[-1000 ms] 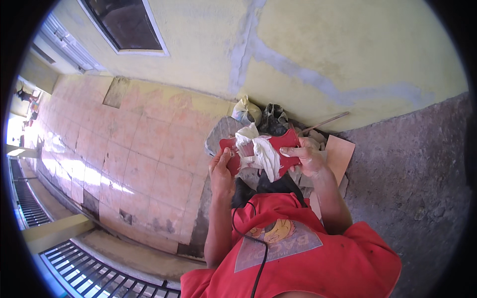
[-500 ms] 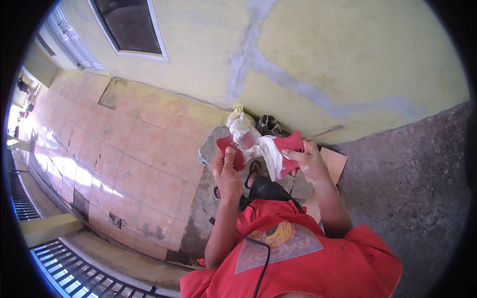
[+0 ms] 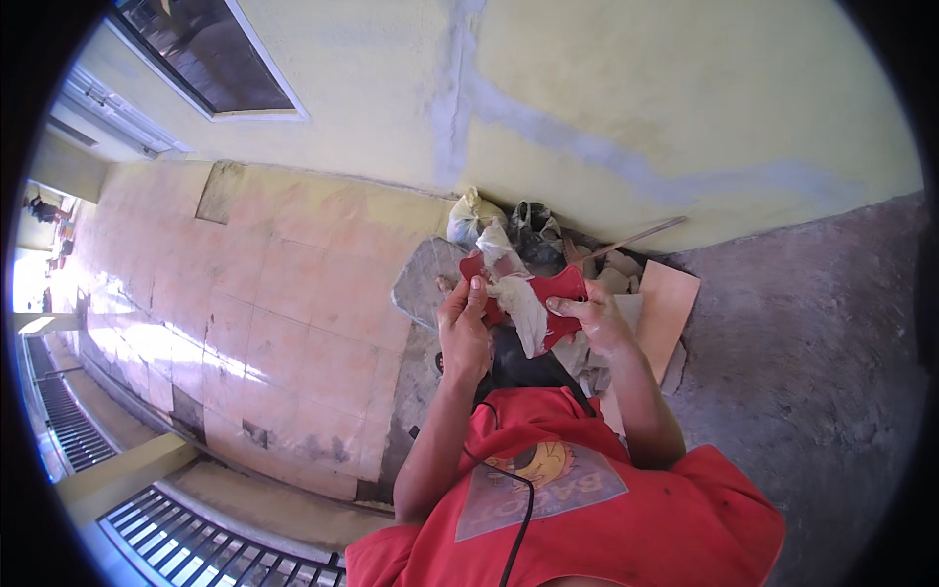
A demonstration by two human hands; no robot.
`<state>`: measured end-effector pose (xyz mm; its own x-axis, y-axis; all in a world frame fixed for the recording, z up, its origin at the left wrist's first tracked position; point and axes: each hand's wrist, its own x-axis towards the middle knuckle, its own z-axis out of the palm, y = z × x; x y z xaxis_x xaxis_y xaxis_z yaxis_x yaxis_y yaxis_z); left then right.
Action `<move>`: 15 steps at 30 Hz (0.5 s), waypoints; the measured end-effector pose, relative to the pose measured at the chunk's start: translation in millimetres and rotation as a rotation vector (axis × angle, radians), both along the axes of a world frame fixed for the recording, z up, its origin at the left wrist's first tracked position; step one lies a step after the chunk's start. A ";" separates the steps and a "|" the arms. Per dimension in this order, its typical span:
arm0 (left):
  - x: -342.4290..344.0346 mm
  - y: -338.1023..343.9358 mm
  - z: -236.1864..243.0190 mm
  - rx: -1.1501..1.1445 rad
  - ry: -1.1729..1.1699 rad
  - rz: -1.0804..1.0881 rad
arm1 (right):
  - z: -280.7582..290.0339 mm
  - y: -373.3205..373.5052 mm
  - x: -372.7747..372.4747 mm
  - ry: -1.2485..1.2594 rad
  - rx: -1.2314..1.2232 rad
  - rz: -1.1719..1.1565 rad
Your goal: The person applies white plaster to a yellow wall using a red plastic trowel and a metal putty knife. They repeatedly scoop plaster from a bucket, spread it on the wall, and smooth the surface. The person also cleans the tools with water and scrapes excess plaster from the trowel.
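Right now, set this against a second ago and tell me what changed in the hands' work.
The left hand has moved rightward, toward the right hand, so the left red plate is nearer the right red plate. Nothing was newly taken or let go.

Unchanged: each hand grips its plate, white paste lies between them, and the black bag sits by the wall.

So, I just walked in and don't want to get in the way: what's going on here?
A person's left hand and right hand each grip a red spreader, the left one and the right one. White paste clings between them. Beyond, bags sit by the yellow wall, which has greyish streaks.
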<state>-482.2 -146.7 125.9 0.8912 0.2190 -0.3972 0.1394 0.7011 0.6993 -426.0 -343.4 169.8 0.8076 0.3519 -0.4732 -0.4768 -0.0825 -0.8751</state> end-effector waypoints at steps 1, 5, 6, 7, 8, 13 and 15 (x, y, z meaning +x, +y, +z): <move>3.3 1.9 -1.5 -0.023 0.014 -0.036 | -6.0 -2.5 6.4 0.006 0.035 0.015; 27.0 -1.5 -3.0 -0.072 0.069 -0.042 | -22.9 -5.2 35.5 0.081 0.120 0.054; 33.3 -1.7 -5.8 -0.078 0.084 -0.035 | -24.7 -2.8 45.6 0.118 0.140 0.064; 40.2 -5.0 -8.7 -0.091 0.089 -0.035 | -24.6 -3.7 56.2 0.146 0.152 0.070; 44.6 -6.5 -11.9 -0.116 0.085 -0.019 | -27.7 -5.6 65.1 0.176 0.172 0.100; 73.1 -9.2 9.5 -0.270 0.040 0.031 | -20.9 -20.3 104.1 0.316 0.198 0.204; 81.6 -13.7 17.0 -0.300 0.045 0.062 | -19.2 -36.2 112.7 0.354 0.264 0.198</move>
<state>-400.6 -160.5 143.0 0.8600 0.1394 -0.4909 0.1161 0.8834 0.4541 -313.3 -379.7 150.6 0.5188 0.6278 -0.5803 -0.7464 0.0018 -0.6654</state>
